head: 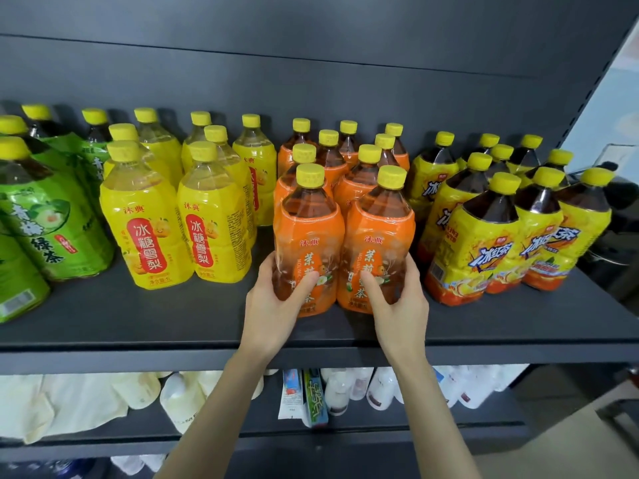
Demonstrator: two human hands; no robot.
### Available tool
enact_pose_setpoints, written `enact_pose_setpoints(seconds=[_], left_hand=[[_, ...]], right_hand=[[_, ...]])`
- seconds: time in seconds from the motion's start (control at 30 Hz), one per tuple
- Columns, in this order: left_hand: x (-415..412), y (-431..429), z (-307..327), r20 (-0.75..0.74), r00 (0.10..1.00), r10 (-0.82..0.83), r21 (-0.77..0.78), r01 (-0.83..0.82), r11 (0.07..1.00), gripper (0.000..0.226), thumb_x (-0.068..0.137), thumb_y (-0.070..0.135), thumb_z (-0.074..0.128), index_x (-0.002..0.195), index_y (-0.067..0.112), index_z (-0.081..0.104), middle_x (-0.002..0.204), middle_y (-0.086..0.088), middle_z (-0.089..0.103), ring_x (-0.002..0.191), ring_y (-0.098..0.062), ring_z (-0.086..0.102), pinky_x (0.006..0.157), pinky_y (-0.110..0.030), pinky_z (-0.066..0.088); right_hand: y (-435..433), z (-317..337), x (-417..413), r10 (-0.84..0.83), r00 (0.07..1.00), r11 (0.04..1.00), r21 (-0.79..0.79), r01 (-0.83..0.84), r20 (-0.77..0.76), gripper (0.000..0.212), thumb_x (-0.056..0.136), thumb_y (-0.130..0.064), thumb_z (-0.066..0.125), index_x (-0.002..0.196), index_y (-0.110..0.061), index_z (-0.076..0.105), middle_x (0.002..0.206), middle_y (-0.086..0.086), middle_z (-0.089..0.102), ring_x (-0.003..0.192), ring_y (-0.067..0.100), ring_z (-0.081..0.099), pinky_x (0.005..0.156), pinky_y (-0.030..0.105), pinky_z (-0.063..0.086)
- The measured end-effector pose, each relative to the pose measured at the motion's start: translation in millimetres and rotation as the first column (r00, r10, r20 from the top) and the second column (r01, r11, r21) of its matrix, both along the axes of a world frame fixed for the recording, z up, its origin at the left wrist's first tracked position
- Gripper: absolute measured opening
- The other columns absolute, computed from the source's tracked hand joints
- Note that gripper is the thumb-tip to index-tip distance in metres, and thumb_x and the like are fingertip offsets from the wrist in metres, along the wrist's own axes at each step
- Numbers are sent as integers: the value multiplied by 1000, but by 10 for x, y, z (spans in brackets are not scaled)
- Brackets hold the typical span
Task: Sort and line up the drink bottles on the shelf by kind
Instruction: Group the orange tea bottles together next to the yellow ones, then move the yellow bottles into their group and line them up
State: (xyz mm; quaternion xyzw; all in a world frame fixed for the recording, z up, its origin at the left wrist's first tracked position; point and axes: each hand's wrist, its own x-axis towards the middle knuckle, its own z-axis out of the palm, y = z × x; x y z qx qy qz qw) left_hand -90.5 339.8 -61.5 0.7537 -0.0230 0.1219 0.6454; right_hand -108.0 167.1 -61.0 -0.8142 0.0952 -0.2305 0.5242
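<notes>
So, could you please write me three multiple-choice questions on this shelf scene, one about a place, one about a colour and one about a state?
1. Where on the shelf do the green-label bottles stand?
A) far left
B) middle
C) far right

2. What colour are the caps of the orange-label bottles?
A) red
B) yellow
C) white

3. What are the left hand and the right hand doing?
A) resting flat on the shelf
B) each gripping one of the front orange-label bottles
C) both lifting one green-label bottle

Answers:
1 A, as they stand at the left end of the row.
2 B, as every cap in that group is yellow.
3 B, as the fingers of each hand curl round one of the two front bottles.
</notes>
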Motion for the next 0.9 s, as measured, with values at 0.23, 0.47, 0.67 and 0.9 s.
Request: enact_pose_setpoints(seconds=[0.23, 0.47, 0.67, 0.9], left_hand=[[-284, 307, 94, 131, 987, 94, 122, -110, 986, 11, 87, 27, 65, 97, 24, 63, 89, 19, 65, 87, 6, 63, 72, -5, 47], [-592, 1036, 402, 222, 969, 110, 88, -132, 987, 4, 88, 24, 64, 90, 25, 68, 82, 17, 69, 83, 2, 63, 72, -7, 46], [-952, 2184, 372, 224, 959, 171, 68, -190, 979, 6, 87, 17, 64, 90, 22, 66, 81, 12, 69, 81, 0, 63, 70, -6, 44], [-1477, 3799, 138, 157, 942, 297, 93, -313, 945, 10, 86, 18, 66, 91, 26, 65, 81, 9, 71, 81, -2, 65, 76, -10, 48]], right_hand=[[158, 115, -401, -136, 971, 973, -160, 169, 199, 27, 89, -18, 66, 115, -10, 64, 115, 4, 64, 108, 21, 59, 91, 36, 49], [903, 425, -547, 2, 969, 998, -57, 12, 249, 9, 90, -19, 64, 98, -24, 65, 97, -5, 67, 92, 8, 62, 76, 20, 49], [2074, 343, -716, 130, 963, 992, -30, -126, 235, 12, 90, -13, 64, 100, -18, 68, 97, -4, 69, 95, 10, 64, 81, 25, 51], [3657, 135, -979, 272, 953, 962, -24, -272, 131, 18, 90, -20, 64, 108, -17, 68, 103, -6, 68, 98, 6, 62, 87, 34, 51]])
